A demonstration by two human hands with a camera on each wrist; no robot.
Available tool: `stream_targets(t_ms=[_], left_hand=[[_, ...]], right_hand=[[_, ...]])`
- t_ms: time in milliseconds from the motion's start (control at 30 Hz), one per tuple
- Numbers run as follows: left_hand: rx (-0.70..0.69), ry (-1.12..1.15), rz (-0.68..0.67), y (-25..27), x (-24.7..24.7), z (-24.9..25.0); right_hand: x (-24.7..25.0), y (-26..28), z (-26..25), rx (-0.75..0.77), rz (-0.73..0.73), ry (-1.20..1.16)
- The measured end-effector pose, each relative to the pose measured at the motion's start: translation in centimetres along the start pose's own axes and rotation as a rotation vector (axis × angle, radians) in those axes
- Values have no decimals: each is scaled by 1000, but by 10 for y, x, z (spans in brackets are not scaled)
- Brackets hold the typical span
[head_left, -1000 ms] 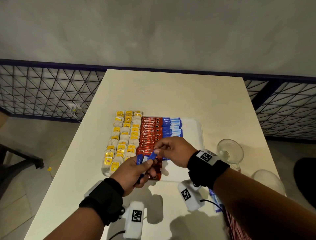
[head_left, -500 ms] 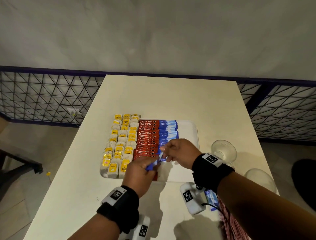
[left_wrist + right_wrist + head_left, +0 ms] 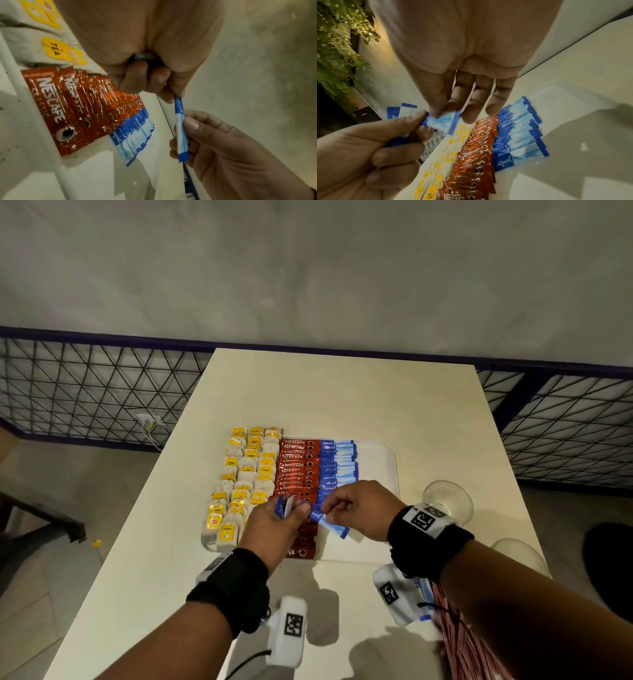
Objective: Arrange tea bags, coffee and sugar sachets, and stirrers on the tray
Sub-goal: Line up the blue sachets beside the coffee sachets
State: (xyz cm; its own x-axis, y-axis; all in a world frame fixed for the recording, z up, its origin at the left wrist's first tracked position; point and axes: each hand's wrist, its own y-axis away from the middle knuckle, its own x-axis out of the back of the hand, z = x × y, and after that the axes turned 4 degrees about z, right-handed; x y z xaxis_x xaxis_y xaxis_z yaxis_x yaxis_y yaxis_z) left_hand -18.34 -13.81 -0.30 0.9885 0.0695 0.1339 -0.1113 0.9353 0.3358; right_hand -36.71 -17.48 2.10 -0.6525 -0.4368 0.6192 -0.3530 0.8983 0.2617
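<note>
The white tray sat mid-table, filled from its 9 o'clock side in three bands: rows of tea bags with yellow tags, then a column of overlapping red coffee sachets, then a shorter column of blue sugar sachets occupying the 12 o'clock half. The tray's 3 o'clock portion was bare.

Over the tray's 6 o'clock end, the left hand gripped a small bunch of blue sachets in curled fingers. The right hand pinched one sugar sachet between thumb and forefinger, its other fingers loosely extended; the left thumb also touched that sachet's end.

Two clear glasses stood on the cream table at 3 o'clock of the tray. Red-and-white striped stirrers lay at the table's 5 o'clock corner. Behind the table ran a dark mesh railing below a pale wall.

The left wrist view showed the pinched sachet edge-on, hidden detail from above, plus "TEA" on a tag. Only the right wrist view showed green foliage and the "equal" lettering up close.
</note>
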Motion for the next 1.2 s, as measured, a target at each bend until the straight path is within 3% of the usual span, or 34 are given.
stream_targets(t_ms=[133,333,467,733,1200], left_hand=[[30,-15,20,-1,0,-5],[52,-543,395,-25,63,-35],[138,-636,539,-40,108,-46],[266,-792,429,-60,131,-63],[259,-730,429,-62,129,-68]], right_hand=[[-1,-6,6,-15,11,154],[-6,-16,38,-114,-51,519],[-19,-25,49,-143,-91,598],[-36,-40,52,-125,-122,712],[-39,-46,42,-83,-97,830]])
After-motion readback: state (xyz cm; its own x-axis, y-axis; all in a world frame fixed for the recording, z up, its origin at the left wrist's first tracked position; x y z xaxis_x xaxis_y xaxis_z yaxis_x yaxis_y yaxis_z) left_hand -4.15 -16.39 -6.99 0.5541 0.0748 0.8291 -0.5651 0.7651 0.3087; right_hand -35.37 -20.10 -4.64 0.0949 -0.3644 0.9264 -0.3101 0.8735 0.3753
